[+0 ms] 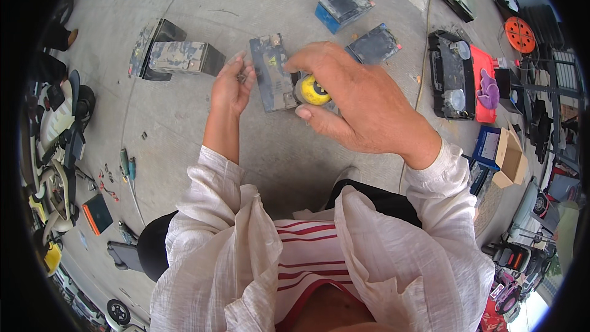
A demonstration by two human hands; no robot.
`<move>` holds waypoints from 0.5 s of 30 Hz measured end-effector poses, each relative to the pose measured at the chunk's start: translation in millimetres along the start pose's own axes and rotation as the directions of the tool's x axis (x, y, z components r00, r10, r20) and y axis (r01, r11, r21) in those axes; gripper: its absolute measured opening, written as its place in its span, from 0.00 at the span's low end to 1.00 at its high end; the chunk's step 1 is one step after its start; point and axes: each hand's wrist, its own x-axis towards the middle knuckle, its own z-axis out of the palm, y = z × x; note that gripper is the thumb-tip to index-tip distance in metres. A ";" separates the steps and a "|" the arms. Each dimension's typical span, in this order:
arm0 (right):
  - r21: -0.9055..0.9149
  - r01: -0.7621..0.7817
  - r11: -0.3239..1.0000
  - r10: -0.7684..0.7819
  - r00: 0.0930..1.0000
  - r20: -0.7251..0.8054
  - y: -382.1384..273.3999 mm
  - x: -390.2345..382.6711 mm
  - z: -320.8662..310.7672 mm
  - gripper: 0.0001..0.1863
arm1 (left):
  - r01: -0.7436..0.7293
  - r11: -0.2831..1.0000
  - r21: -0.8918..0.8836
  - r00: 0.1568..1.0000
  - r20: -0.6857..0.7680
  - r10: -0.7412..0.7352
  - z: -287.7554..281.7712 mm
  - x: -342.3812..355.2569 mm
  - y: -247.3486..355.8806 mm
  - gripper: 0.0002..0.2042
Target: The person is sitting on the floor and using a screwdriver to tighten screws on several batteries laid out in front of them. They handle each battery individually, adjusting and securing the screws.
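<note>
Brace the dark battery [269,80] at nine o'clock with the loosely open left hand [230,88], the right hand [362,101] gripping a yellow tool [315,90].

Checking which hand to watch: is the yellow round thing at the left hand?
No, the yellow round thing is at the right hand; the dark block lies between it and the left hand.
</note>
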 end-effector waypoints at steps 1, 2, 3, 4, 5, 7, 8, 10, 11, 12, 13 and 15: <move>0.009 0.021 1.000 -0.022 0.998 0.053 0.0 -0.5 -0.5 0.26 | -0.009 1.000 -0.006 1.000 0.004 0.009 -2.8 1.4 -0.4 0.14; 0.019 0.042 0.999 -0.044 0.993 0.106 0.3 -1.3 -1.3 0.26 | -0.008 1.000 -0.009 1.000 0.001 0.008 -5.5 2.6 -1.1 0.14; 0.026 0.058 0.998 -0.061 0.986 0.158 0.8 -2.4 -2.5 0.26 | -0.001 1.000 -0.014 1.000 0.004 0.001 -2.1 1.5 -1.0 0.14; -0.041 0.044 0.998 -0.038 0.990 0.135 1.2 -2.9 -2.4 0.25 | 0.004 1.000 -0.018 1.000 0.005 -0.004 1.2 0.3 -0.9 0.14; -0.108 0.030 0.994 -0.018 0.994 0.110 2.0 -3.0 -1.7 0.24 | 0.012 1.000 -0.018 1.000 0.020 -0.012 4.9 -0.6 -1.1 0.14; -0.149 -0.003 0.989 0.015 0.996 0.084 2.6 -2.2 -2.3 0.24 | 0.025 1.000 -0.016 0.999 0.047 -0.025 13.0 -5.2 0.5 0.14; -0.126 -0.020 0.992 0.031 0.996 0.085 2.5 -1.0 -4.2 0.25 | 0.019 1.000 -0.001 0.996 0.084 -0.019 12.8 -5.4 -0.3 0.14; -0.050 0.006 0.999 -0.002 0.997 0.082 2.6 -0.5 -2.0 0.27 | -0.004 0.999 0.033 0.989 0.151 -0.001 8.5 -5.9 1.0 0.13; 0.000 0.046 0.999 -0.046 0.996 0.077 3.0 -2.7 2.6 0.29 | -0.012 1.000 0.027 0.988 0.152 0.008 6.0 -5.3 1.9 0.12; 0.014 0.057 0.998 -0.058 0.994 0.088 2.2 -3.3 3.3 0.30 | -0.016 1.000 0.018 0.988 0.155 0.013 4.8 -4.7 2.3 0.11; 0.029 0.068 0.997 -0.071 0.993 0.099 1.4 -3.8 4.1 0.31 | -0.021 1.000 0.009 0.987 0.157 0.019 3.6 -4.1 2.6 0.10; -0.013 0.034 0.999 -0.032 0.988 0.148 -1.3 -3.4 0.4 0.31 | -0.015 1.000 -0.008 0.990 0.138 0.016 7.0 -4.5 2.7 0.10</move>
